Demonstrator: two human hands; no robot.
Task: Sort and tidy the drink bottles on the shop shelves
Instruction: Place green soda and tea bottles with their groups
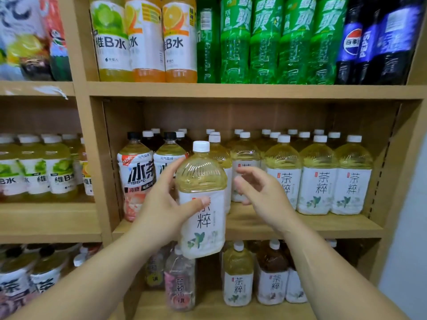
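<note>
Head-worn camera faces the shelves [231, 91] close up, slightly downward.

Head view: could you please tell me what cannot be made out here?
Head view throughout.
Held tea bottle: thumb of the left hand covers the label's top character.
Second iced tea bottle: label mostly behind that hand.
Green soda bottles: caps cut off by the top edge.
</note>
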